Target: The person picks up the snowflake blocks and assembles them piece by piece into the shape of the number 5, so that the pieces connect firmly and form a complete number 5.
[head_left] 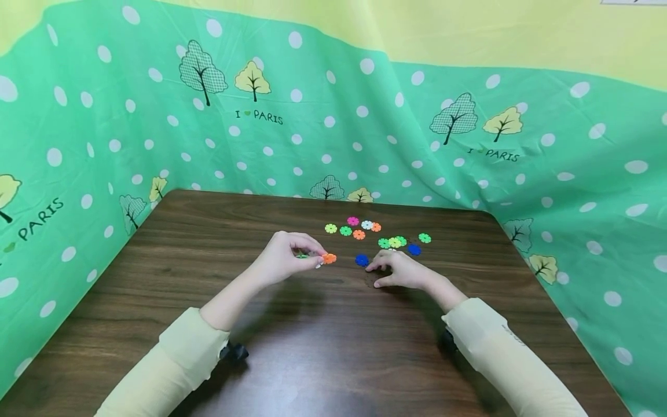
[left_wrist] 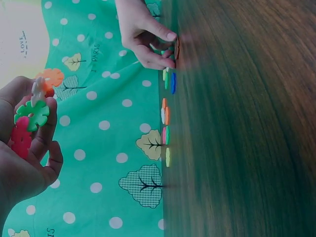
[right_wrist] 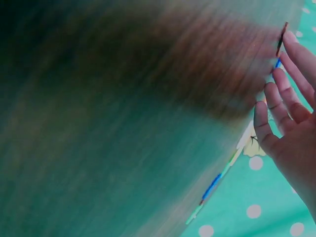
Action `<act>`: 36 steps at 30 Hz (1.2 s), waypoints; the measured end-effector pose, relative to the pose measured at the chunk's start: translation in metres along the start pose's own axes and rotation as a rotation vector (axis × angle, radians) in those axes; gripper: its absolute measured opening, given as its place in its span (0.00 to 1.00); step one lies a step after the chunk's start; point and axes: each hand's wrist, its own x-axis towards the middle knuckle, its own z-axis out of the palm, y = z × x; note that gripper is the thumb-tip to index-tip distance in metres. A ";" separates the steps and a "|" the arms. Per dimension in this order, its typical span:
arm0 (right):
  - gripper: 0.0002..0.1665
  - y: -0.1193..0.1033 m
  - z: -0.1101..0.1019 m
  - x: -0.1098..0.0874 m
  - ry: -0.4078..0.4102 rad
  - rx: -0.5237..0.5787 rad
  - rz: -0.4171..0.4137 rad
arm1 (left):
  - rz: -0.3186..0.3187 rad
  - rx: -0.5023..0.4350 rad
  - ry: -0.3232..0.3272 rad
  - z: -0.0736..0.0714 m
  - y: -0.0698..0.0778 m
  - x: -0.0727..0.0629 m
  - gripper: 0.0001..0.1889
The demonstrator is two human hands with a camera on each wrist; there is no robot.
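Observation:
My left hand (head_left: 283, 258) is raised over the table and grips a short chain of linked flower-shaped plastic discs. In the left wrist view the chain shows a pink disc (left_wrist: 20, 138), a green disc (left_wrist: 32, 116), a white disc (left_wrist: 37, 90) and an orange disc (left_wrist: 51, 79) at the fingertips. My right hand (head_left: 403, 271), low over the table, has its thumb and a finger at opposite edges of a brown flower disc (left_wrist: 177, 51), which nearly blends into the wood. Just beyond those fingers lies a blue disc (head_left: 362, 260).
Several loose flower discs lie farther back, among them a yellow disc (head_left: 330, 229), a magenta disc (head_left: 353, 221) and a green disc (head_left: 424, 238). Another blue disc (head_left: 414, 249) is behind the right hand. A green dotted curtain (head_left: 339, 127) rises around the dark wooden table (head_left: 323, 359).

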 end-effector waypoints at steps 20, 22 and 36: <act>0.06 -0.014 -0.002 0.000 0.056 0.408 0.162 | 0.056 -0.005 -0.017 0.000 0.004 0.007 0.05; 0.07 -0.020 -0.003 -0.001 0.083 0.494 0.171 | 0.066 -0.010 -0.023 -0.002 0.013 0.006 0.05; 0.17 -0.087 -0.022 -0.005 0.370 0.820 0.249 | 0.151 0.003 0.035 0.001 0.015 0.005 0.05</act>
